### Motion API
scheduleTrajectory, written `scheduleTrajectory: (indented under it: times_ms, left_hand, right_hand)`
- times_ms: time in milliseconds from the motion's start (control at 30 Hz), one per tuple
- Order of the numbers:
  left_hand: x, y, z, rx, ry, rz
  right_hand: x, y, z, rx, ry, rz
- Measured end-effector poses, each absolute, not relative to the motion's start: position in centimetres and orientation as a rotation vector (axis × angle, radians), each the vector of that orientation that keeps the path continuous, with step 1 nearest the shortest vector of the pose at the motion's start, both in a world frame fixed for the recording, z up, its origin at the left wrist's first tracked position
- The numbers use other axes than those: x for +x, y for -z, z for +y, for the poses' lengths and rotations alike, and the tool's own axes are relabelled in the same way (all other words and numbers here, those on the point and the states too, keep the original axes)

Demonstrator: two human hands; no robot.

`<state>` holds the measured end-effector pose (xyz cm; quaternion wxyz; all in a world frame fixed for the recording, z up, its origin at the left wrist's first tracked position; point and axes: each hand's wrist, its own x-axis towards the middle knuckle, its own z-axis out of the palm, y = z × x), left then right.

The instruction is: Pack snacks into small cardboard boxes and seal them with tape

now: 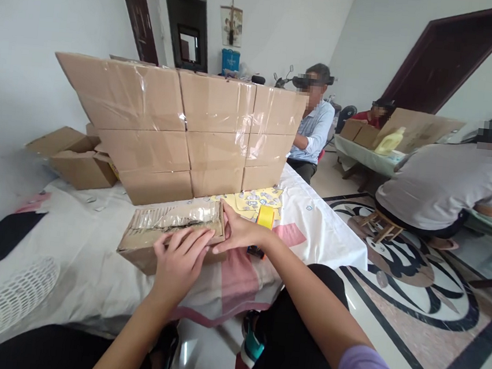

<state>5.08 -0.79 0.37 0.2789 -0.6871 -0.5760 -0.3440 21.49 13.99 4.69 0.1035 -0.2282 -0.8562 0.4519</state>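
Observation:
A low cardboard box (147,243) with clear tape across its top lies on the cloth-covered table (90,262) in front of me. My left hand (180,259) rests flat on the box's near edge, fingers stretched out over the cardboard. My right hand (237,230) presses against the box's right end, fingers extended along its side. A yellow roll of tape (265,216) stands just behind my right wrist.
A wall of stacked taped cartons (190,127) rises behind the box. An open carton (74,156) sits at the left. A white fan grille (0,300) is at lower left. Three people sit at the right, one on a stool (384,224).

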Motion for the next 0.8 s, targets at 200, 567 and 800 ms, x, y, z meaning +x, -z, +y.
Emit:
scheduleTrajectory:
  times_ms: [200,567,800]
  left_hand:
    - [5.1,-0.5,-0.6,-1.554,1.021,-1.362]
    - [5.7,3.2,1.8,-1.713,1.03,-1.662]
    - [7.2,8.1,4.2,-1.976,0.858,-1.895]
  right_hand:
    - [21.7,-5.4,14.0,-0.652,-1.001,-2.124]
    - [41.7,-8.2,24.5,-1.106,-0.282,-1.358]
    - [43.6,0.6,27.9,-1.601,-0.141,-1.255]
